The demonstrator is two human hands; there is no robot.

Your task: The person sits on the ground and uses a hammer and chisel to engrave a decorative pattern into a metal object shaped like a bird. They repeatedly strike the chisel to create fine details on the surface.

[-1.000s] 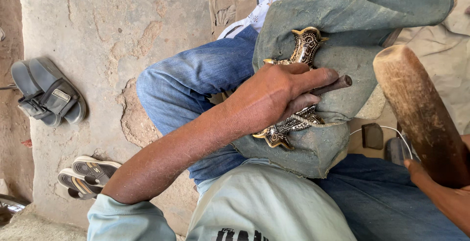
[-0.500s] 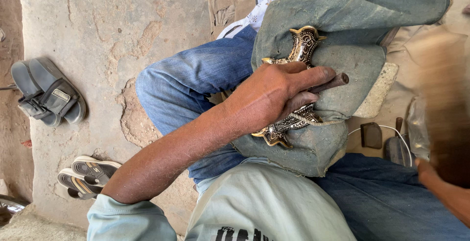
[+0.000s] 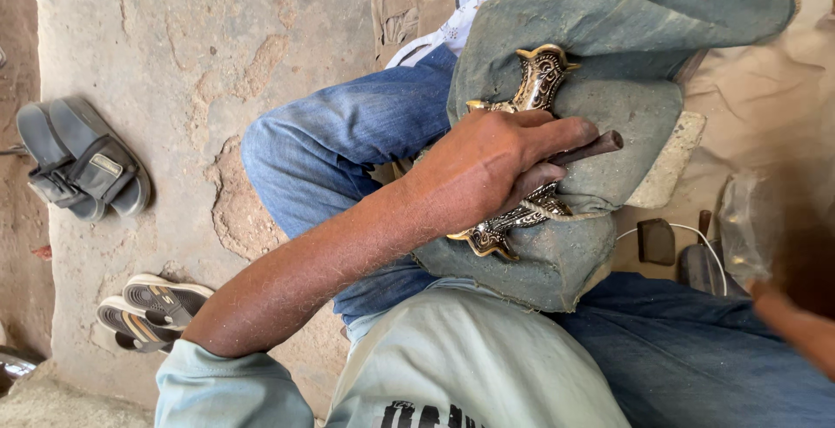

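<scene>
the left hand (image 3: 487, 171) is clenched around a short dark metal rod (image 3: 591, 147), a punch or chisel by the look of it, whose end sticks out past the fingers; the hand presses down on an ornate curved metal piece (image 3: 539, 80), gold-edged with fine dark engraved patterns; one end of this piece shows above the knuckles, the other end below the heel of the hand; the piece lies on a grey-green cloth cushion (image 3: 600, 36) bunched over the person's lap, on the blue jeans (image 3: 348, 150); the right hand (image 3: 796, 328) sits at the right edge of the view, blurred; it seems to grip a dark blurred tool (image 3: 809, 245), though i cannot tell the grasp for sure; just beside the cushion a pale flat stone (image 3: 670, 163) rests on tan ground; a small dark block (image 3: 657, 241) and a white cord (image 3: 696, 232) lie near it; well apart, on the cracked concrete floor (image 3: 174, 45), lie a pair of grey sandals (image 3: 83, 163) and a pair of flip-flops (image 3: 152, 306).
</scene>
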